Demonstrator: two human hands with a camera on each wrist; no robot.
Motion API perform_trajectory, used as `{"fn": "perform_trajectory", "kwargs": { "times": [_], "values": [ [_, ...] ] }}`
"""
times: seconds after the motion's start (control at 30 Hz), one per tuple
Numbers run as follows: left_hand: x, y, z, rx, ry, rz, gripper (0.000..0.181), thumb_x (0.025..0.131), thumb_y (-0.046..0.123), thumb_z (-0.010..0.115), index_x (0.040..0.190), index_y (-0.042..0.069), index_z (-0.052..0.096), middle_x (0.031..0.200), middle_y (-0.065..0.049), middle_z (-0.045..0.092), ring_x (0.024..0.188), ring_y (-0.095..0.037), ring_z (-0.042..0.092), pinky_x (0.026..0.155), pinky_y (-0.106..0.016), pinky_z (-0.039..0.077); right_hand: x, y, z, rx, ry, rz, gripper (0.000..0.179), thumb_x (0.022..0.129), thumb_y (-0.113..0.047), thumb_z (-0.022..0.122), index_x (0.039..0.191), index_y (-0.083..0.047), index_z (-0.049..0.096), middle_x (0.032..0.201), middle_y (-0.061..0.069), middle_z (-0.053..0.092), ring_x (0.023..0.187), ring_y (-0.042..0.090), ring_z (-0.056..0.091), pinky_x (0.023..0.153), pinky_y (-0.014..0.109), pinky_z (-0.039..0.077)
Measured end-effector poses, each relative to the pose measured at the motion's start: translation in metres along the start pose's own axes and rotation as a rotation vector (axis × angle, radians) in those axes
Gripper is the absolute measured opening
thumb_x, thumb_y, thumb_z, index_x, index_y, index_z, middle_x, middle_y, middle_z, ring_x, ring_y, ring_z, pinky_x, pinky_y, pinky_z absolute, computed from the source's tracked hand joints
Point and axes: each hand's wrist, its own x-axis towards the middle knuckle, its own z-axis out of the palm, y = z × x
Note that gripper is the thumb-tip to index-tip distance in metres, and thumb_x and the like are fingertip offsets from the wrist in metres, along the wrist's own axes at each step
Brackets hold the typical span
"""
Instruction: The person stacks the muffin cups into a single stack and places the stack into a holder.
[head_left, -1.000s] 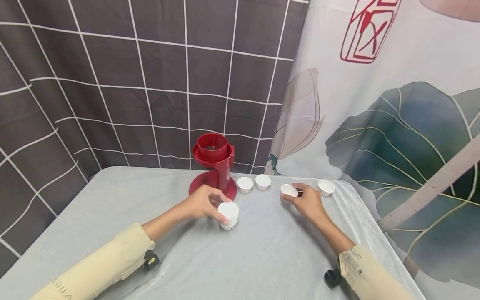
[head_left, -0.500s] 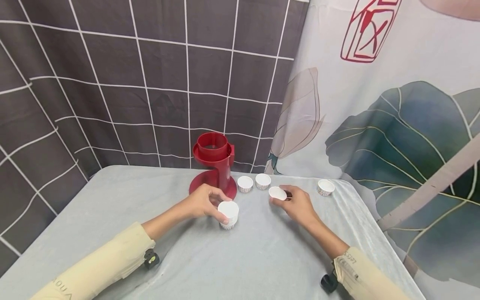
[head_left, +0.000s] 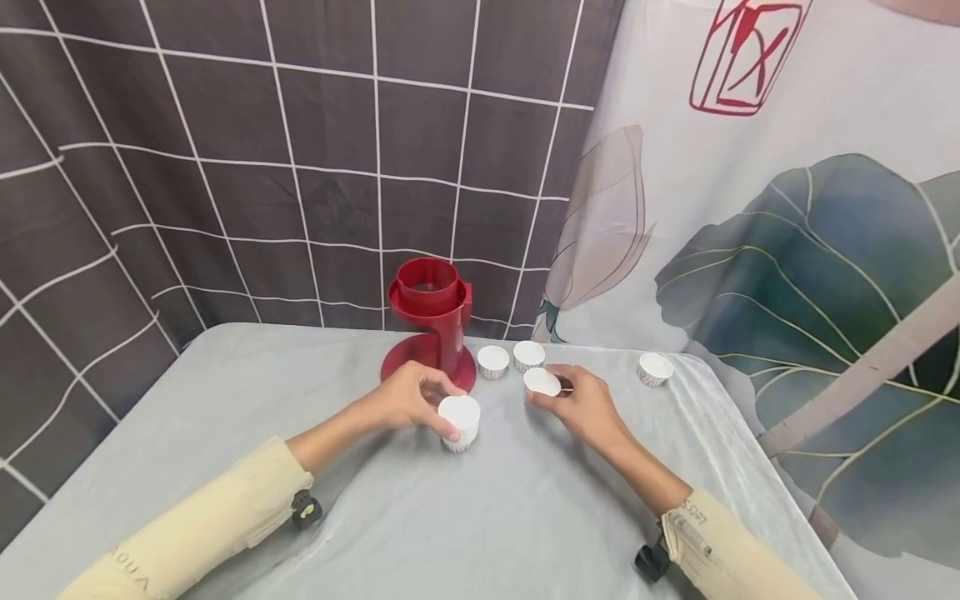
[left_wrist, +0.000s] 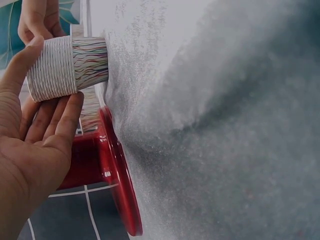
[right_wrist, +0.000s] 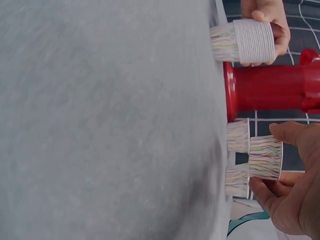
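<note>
My left hand (head_left: 412, 398) grips a stack of nested white paper baking cups (head_left: 460, 421) that stands on the table; in the left wrist view the stack (left_wrist: 67, 67) shows many close rims and a wavy coloured-line pattern at its base. My right hand (head_left: 581, 402) pinches a single paper baking cup (head_left: 542, 382) between thumb and fingers, to the right of the stack. In the right wrist view this cup (right_wrist: 265, 157) overlaps two cups behind it. Those two, a left cup (head_left: 492, 362) and a right cup (head_left: 529, 356), sit near the table's back edge.
A red stand (head_left: 447, 346) with a round base and a ring-shaped top rises behind my left hand. Another paper cup (head_left: 655, 369) sits at the back right. The table's grey cloth (head_left: 465, 517) stretches in front; a dark grid curtain (head_left: 300, 167) hangs behind.
My right hand has moved left with its paper cup, from near the right-hand cup toward the two cups by the red stand. The left hand stays on the stack.
</note>
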Motion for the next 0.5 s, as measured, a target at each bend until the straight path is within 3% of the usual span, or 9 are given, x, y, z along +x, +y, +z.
{"fn": "perform_trajectory", "kwargs": {
  "times": [0.5],
  "values": [
    [0.001, 0.001, -0.001, 0.008, -0.006, 0.010, 0.045, 0.079, 0.019, 0.104, 0.120, 0.009, 0.087, 0.114, -0.007, 0.087, 0.105, -0.021, 0.082, 0.094, -0.036, 0.069, -0.002, -0.026, 0.006, 0.064, -0.029, -0.025, 0.062, 0.091, -0.026, 0.094, 0.143, 0.001, 0.074, 0.143, 0.026, 0.074, 0.115, 0.036, 0.083, 0.098, 0.044, 0.069]
  ]
}}
